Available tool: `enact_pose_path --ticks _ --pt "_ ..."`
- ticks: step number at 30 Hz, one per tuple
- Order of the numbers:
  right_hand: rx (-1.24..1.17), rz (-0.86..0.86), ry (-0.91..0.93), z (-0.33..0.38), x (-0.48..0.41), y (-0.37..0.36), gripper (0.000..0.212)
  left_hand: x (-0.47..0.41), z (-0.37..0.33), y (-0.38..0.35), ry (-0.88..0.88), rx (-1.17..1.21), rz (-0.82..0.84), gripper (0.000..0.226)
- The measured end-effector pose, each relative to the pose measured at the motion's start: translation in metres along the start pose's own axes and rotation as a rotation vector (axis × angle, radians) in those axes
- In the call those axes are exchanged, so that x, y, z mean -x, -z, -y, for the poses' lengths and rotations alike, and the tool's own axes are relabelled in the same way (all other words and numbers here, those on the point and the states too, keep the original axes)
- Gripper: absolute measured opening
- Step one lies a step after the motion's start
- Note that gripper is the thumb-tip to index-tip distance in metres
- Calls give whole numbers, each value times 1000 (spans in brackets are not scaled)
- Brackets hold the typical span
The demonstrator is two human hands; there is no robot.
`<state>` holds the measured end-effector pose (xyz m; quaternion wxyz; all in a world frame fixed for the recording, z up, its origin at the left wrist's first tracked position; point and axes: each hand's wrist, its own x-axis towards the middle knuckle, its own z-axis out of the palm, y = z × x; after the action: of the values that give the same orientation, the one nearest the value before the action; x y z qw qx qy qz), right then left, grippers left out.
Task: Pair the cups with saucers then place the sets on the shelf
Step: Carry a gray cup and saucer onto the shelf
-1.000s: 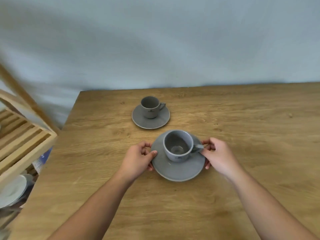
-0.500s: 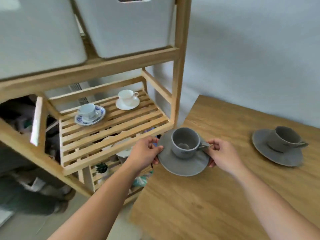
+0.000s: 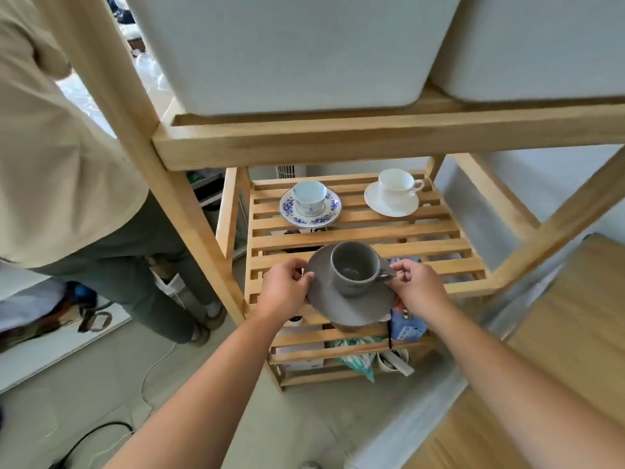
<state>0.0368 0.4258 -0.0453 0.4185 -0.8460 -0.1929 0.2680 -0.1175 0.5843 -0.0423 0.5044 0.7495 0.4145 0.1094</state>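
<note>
moved since the earlier frame: grey saucer (image 3: 348, 304) with grey cup (image 3: 355, 267) carried off the counter (image 3: 554, 367), now held over the slatted shelf (image 3: 355, 228) at frame centre. left hand (image 3: 285, 289) and right hand (image 3: 417, 287), arms extended, fingers pinching opposite saucer rims; cup between them. no legible writing.

Soft, even daylight, bright overall, no hard glare, faint shadows under the grey saucer (image 3: 351, 304) and between the shelf (image 3: 355, 228) slats, wide-angle bending of posts toward the edges, slight softness throughout, left edge and floor blurrier.
</note>
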Motion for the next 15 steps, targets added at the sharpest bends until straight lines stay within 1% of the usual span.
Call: enact_pose_path --ticks 5,9,15 --pt "26 60 -34 14 -36 -33 10 -25 18 7 69 32 -113 26" --pt "118 75 17 24 -53 -48 8 -42 27 8 115 -53 -226 26" --pt "98 65 26 28 -65 -61 7 -53 31 6 143 -119 -297 24"
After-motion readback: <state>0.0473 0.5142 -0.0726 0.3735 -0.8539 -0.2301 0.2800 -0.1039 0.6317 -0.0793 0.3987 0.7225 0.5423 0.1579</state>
